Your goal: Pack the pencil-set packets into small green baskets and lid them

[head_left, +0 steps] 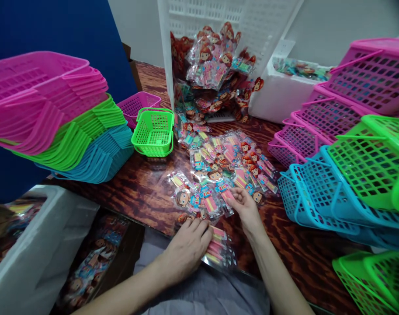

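My left hand (189,246) rests at the table's front edge, its fingers curled over a small bunch of clear packets (219,249) with pink and yellow sticks inside. Farther right, my right hand (247,210) pinches the edge of another stick packet (228,196) between thumb and fingers. That packet lies at the near side of a loose pile of packets (225,153), printed with cartoon heads and sticks in several colours. Some of the bunch is hidden beneath my left hand.
Behind the pile, a white crate (168,57) on its side spills more packets. A small green basket (153,131) stands at left, near tall nested baskets (88,118). Filled baskets (317,188) rise at right. Foam boxes stand at lower left (55,245) and back right (281,94).
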The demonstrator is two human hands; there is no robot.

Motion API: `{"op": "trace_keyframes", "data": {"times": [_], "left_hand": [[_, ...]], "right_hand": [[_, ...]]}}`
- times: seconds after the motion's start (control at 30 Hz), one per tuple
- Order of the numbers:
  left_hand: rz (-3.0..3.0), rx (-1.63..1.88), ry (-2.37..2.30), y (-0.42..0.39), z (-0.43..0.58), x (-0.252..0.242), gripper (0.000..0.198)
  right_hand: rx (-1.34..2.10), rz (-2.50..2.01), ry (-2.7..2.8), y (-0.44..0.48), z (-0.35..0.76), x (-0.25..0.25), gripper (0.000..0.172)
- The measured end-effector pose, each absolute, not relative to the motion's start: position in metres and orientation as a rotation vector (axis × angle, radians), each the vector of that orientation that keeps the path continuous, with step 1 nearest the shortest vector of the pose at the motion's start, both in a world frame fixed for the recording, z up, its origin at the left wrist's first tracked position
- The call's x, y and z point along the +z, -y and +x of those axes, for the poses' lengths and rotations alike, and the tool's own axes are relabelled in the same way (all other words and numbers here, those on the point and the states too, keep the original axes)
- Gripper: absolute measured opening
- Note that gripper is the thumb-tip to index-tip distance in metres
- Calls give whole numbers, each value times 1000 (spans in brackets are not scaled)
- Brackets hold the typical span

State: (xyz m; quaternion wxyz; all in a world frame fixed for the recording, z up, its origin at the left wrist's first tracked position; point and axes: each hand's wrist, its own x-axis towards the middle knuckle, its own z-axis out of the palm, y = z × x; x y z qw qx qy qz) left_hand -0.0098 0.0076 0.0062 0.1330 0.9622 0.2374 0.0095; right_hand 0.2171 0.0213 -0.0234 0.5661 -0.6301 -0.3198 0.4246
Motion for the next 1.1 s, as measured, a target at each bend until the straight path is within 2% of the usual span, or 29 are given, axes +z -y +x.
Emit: {"op": "trace_keyframes", "data": {"times": [0.07,0.17,0.3,0.33,0.47,0.53,0.67,0.73,0.8,0.93,1.03,1.1], "left_hand": [[2805,34,-687,-7,-11,4,36],[2830,71,-692,-6,-12,1,37],[2965,306,-646,-4,-13,-3,32],[2997,348,-622,-5,-13,-3,29],[2995,334,-569,-8,-14,-7,29],[2950,302,-579,-8,-15,-9,30],[2869,255,-621,-6,-15,-8,47],[2843,239,-641,-6,-13,-6,53],[2831,206,-659,-6,-11,-3,49],[2812,144,-673,-6,-9,0,40],[2814,164,-667,-6,-9,0,40],[2819,171,-665,-6,-10,0,41]], "right_hand": [[1127,-1404,625,-15,219,-20,47],[1132,-1356,611,-5,215,-16,40],[1051,-1443,1133,11,199,-6,13],[1102,-1432,1300,15,196,-3,11],[1373,-1346,1549,20,196,3,28],[1249,-1491,1493,13,199,-2,34],[519,-1865,1622,-10,193,-20,29],[327,-1928,1751,-20,189,-26,26],[259,-1940,1795,-26,186,-28,22],[173,-1940,1780,-31,189,-29,32],[239,-1971,1757,-34,194,-30,15],[378,-1925,1697,-34,197,-29,15]]}}
